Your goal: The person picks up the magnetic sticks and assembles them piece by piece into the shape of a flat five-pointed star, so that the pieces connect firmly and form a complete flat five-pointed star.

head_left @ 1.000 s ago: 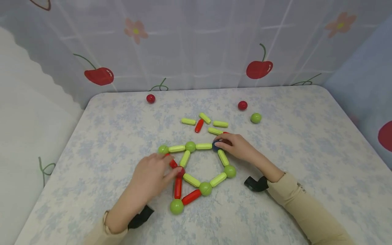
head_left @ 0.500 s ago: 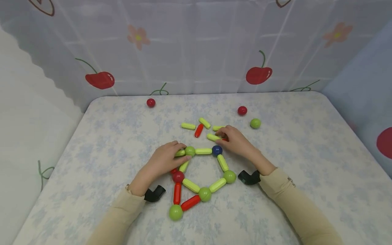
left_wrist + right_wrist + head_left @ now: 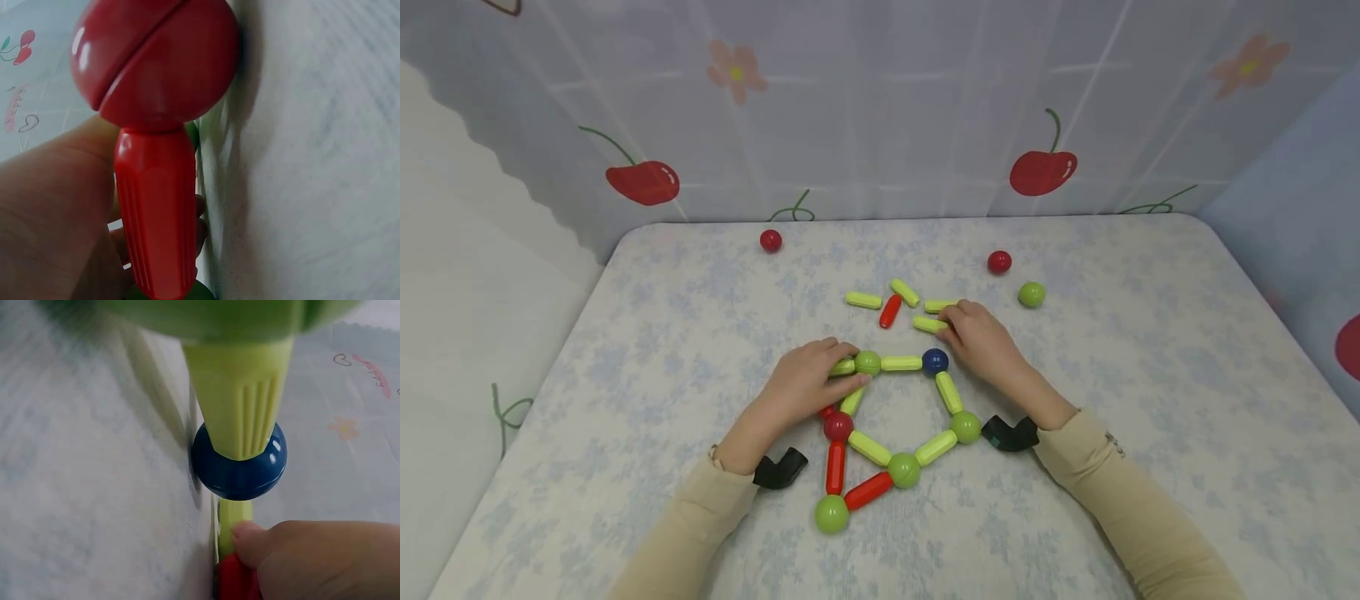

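Observation:
A flat toy frame of rods and balls lies on the table, with a dark blue ball (image 3: 935, 362), a red ball (image 3: 838, 427) and several green balls. My left hand (image 3: 808, 379) grips its green ball (image 3: 868, 363), thumb below and fingers above. The hand covers the frame's far-left corner. Beyond the blue ball, my right hand (image 3: 987, 342) pinches the end of a loose yellow-green rod (image 3: 929, 324). Under that thumb a red rod (image 3: 236, 578) shows in the right wrist view. In the left wrist view, the red ball (image 3: 156, 59) joins a red rod (image 3: 156, 212).
Loose yellow-green rods (image 3: 863, 300) and a red rod (image 3: 890, 312) lie behind the frame. Farther back are a red ball (image 3: 771, 241) at left, and another red ball (image 3: 999, 262) and a green ball (image 3: 1032, 294) at right. A printed curtain (image 3: 880, 108) hangs behind the table (image 3: 625, 333).
My right hand has left the blue ball and gone back to the loose rods. My left hand has moved right and away from me, from the red ball to the far green ball.

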Available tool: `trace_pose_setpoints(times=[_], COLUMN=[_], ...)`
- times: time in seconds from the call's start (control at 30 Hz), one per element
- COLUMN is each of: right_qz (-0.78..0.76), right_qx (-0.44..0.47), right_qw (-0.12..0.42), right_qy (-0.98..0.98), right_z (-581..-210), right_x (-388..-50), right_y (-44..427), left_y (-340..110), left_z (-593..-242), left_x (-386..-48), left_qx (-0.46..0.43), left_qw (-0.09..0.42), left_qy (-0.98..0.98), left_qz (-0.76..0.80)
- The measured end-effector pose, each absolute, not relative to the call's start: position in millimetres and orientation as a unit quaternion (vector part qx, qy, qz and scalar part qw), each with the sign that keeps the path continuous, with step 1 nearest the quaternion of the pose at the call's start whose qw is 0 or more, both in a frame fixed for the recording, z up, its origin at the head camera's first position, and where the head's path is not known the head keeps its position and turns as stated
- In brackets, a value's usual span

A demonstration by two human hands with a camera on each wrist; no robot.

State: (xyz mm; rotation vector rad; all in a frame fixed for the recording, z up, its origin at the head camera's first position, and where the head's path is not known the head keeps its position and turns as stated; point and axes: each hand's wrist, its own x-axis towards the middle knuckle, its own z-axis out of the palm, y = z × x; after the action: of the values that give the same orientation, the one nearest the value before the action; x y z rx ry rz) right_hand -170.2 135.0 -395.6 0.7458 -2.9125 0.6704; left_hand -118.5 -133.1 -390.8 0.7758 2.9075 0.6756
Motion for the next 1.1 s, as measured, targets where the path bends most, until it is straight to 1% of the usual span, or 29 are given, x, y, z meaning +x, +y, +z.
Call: trace_pose_setpoints(times=[0.33,0.57,0.63,0.87,1.1], right_qz=[0.241,0.283,0.275,0.277,0.314], right_qx=[0.236,0.223,0.227,0.230,0.222], right_qw=[0.054,0.107,0.104,0.066,0.053], right_qy=[-0.940,-0.927,-0.928,-0.931,-0.922], right_z=[-403.5,-404.4,-404.0,-405.6,-409.4], right_x=[-175.4,-177.3,-178.1,-181.9,-185.3], right_y=[141.1,145.6,145.9,145.5,144.9], left_y=[-132.5,-132.6,-132.5,-132.6,-132.9], left_z=[-392.2,-392.4,-392.3,-392.6,-392.8], left_x=[-117.9,-117.5,-117.5,-117.7,-117.4], left_qx=[0.251,0.247,0.248,0.250,0.248], left_qw=[0.022,0.025,0.024,0.023,0.022], left_qy=[0.942,0.944,0.944,0.942,0.942], left_qz=[0.220,0.216,0.217,0.223,0.226])
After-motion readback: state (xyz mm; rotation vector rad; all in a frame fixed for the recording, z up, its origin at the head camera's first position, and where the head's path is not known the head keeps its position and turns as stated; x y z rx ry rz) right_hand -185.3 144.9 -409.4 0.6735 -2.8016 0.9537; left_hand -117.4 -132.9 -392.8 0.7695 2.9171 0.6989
